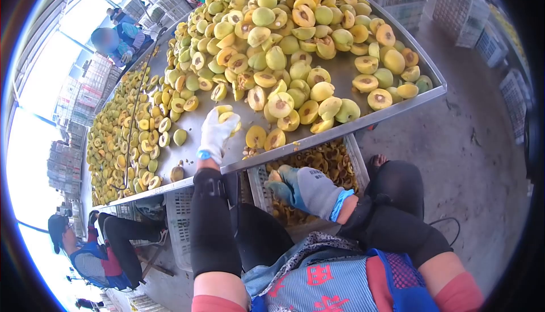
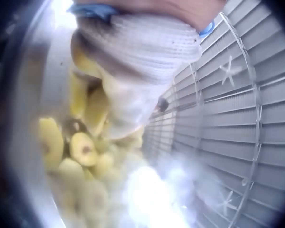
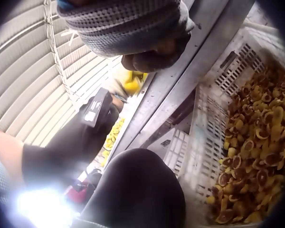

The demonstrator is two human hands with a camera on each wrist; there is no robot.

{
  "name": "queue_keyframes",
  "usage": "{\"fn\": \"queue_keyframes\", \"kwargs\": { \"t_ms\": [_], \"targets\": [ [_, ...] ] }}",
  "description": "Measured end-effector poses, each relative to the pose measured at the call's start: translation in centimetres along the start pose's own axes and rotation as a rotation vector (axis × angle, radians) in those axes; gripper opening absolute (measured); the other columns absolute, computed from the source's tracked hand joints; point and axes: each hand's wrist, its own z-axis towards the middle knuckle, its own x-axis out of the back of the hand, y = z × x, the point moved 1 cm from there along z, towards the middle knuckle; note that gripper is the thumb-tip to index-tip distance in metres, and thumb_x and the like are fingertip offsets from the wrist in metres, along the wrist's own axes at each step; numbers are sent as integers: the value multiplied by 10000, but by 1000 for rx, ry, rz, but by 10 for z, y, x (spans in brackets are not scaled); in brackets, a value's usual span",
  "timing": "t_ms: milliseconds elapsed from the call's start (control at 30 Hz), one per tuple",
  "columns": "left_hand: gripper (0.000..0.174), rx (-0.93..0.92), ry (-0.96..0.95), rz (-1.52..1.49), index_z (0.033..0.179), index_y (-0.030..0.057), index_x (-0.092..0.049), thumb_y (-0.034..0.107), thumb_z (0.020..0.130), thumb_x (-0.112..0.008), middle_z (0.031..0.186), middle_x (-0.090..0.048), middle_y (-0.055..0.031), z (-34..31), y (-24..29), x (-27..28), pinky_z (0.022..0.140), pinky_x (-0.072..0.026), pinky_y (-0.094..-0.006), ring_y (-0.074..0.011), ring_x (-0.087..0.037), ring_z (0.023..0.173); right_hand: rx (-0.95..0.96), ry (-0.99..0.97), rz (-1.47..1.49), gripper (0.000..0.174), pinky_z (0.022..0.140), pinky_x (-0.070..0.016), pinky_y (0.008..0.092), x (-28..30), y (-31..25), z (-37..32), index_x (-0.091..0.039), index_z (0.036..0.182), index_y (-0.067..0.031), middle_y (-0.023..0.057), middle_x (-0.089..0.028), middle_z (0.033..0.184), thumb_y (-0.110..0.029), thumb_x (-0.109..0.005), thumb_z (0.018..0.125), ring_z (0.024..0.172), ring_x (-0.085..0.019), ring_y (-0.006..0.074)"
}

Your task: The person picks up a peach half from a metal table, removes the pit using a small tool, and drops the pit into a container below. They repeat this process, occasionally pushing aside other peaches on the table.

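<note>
Fruit (image 1: 225, 109) gripped by left hand (image 1: 218, 134) above table (image 1: 340, 126); right hand's (image 1: 312, 190) hold I can't tell, over crate (image 3: 206, 156) likely set below table for catching pieces (image 3: 261, 156).

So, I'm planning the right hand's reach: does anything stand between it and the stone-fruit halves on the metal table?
Yes: the near metal rim. The right hand is outside it, near the slotted crate of fruit pieces, while the stone-fruit halves lie beyond. Nothing else visible blocks that way.

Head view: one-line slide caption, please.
Left hand holds cut fruit at a metal table; right hand above a crate of fruit pieces.
</note>
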Motion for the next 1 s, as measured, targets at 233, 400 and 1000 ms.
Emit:
{"fn": "queue_keyframes", "kwargs": {
  "t_ms": [233,400,1000],
  "targets": [
    [205,1,104,-586,1088,38,-692,206,1012,-602,952,-698,-13,-113,71,-38,671,-437,-194,-35,-554,778,67,194,409,376,706,-523,423,-14,-3,14,-678,1094,3,216,-707,904,-353,-594,1009,831,-652,348],
    [277,-227,133,-500,1222,-26,-598,131,994,-597,1163,-666,-116,-158,100,-65,870,-541,-282,-174,-659,978,-1,193,248,498,725,-525,500,-9,2,8,-685,1101,-27,264,-689,898,-495,-546,1004,866,-654,473],
    [354,144,157,-738,1030,-11,-651,281,1035,-451,954,-687,-132,-165,98,-73,696,-563,-320,-208,-672,805,-60,35,498,524,828,-530,436,-37,16,-1,-669,1149,0,230,-722,966,-490,-545,1012,914,-687,400]
  ]
}}
